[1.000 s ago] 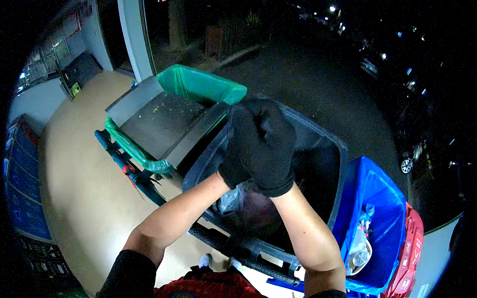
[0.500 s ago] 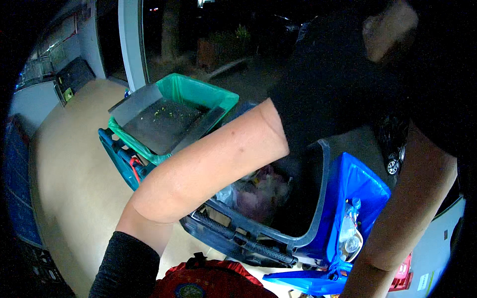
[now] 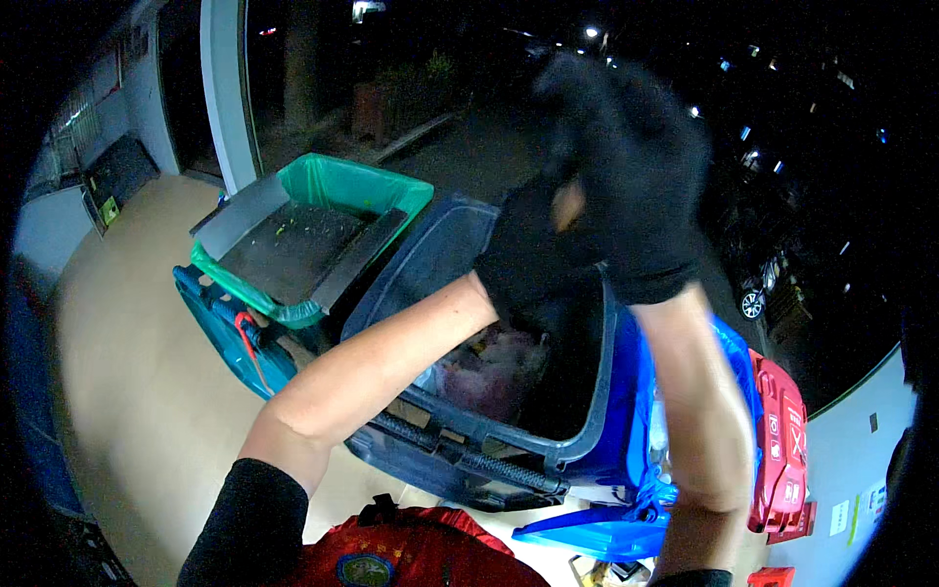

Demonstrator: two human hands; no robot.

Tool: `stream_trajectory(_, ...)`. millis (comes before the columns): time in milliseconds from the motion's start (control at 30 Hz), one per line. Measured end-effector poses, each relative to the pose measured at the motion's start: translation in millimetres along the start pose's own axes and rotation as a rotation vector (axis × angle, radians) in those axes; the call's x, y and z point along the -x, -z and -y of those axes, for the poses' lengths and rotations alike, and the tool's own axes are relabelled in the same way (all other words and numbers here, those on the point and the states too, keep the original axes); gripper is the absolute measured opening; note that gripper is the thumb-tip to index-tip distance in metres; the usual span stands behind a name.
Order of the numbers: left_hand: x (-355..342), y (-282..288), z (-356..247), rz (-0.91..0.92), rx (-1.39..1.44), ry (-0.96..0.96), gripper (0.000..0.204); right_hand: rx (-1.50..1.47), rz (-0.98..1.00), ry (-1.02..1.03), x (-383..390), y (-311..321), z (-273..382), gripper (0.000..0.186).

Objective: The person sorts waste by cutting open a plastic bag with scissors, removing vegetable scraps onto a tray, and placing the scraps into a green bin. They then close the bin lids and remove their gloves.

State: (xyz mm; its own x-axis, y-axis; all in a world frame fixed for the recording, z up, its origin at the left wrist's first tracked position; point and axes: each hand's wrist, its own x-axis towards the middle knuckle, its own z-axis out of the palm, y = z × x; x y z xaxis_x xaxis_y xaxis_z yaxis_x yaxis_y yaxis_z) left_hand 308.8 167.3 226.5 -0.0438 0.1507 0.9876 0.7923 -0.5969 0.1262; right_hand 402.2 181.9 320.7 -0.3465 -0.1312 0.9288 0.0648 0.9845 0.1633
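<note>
My left hand [image 3: 533, 245] and my right hand [image 3: 650, 186] both wear black gloves. They are raised and close together over the dark grey wheeled bin [image 3: 599, 391]. My right hand overlaps the left in the picture, and a small patch of skin shows between them. The fingers are dark and blurred, so whether anything is in them cannot be made out. Below, the dark bin stands open with pale and pinkish rubbish [image 3: 489, 377] inside. To its left is a green-lined bin [image 3: 416, 196] with a dark tray [image 3: 293, 249] across its top, speckled with small green scraps.
A blue bin with a blue liner [image 3: 641, 391] stands right of the dark bin, its blue lid [image 3: 597, 538] hanging in front. Further right is a red bin [image 3: 780, 440]. A pale post [image 3: 223, 98] rises behind the left side of the tiled floor [image 3: 127, 323].
My right hand and forearm have swung inward. Both hands now appear lower and further left, near each other above the dark bin. The view has shifted, bringing in the red bin.
</note>
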Motion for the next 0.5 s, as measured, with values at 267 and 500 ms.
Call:
stream_trajectory(267,-41.9,-60.4,-22.0,-0.042,0.206,-0.088,0.058,0.545,-0.071,0.183,6.1,111.0,-81.0,0.020)
stream_trajectory(500,192.4,-145.0,24.0,0.011,1.148,0.913,0.057,-0.044,-0.041,-0.349,193.3,-18.7,-33.1,0.026)
